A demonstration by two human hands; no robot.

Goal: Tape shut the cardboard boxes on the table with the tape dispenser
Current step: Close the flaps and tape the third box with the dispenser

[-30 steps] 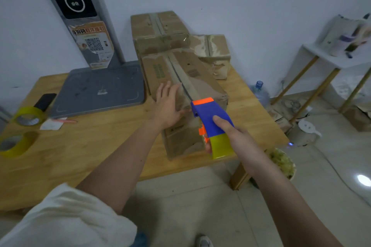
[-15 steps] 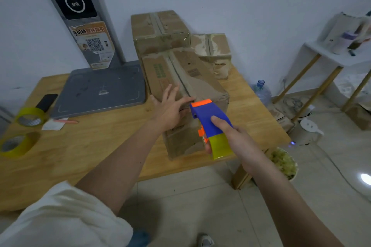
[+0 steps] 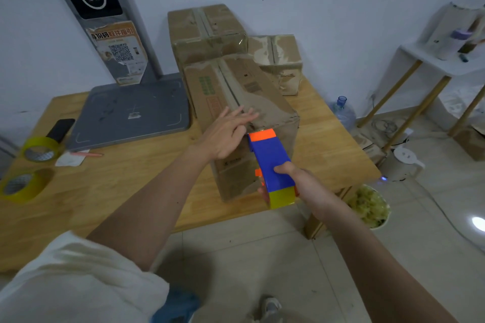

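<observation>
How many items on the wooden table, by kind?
Brown cardboard boxes: 3 (near long box, tall back box, small back-right box)
Yellow tape rolls: 2 ()
Blue, orange and yellow tape dispenser, gripped in the right hand: 1
Grey scale platform: 1
Black phone: 1
White paper slip: 1
Total: 9

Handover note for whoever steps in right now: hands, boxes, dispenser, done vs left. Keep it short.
Left hand: open, fingers flat on top of the front cardboard box near its front edge.
Right hand: grips the tape dispenser, its orange tip at the box's top front edge by the centre seam.
Behind it on the wooden table: a tall box and a small box, both showing a strip along the top seam.
Done: dispenser set at the front box's edge.
Left: run tape along that seam; its top tape state is unclear.
</observation>
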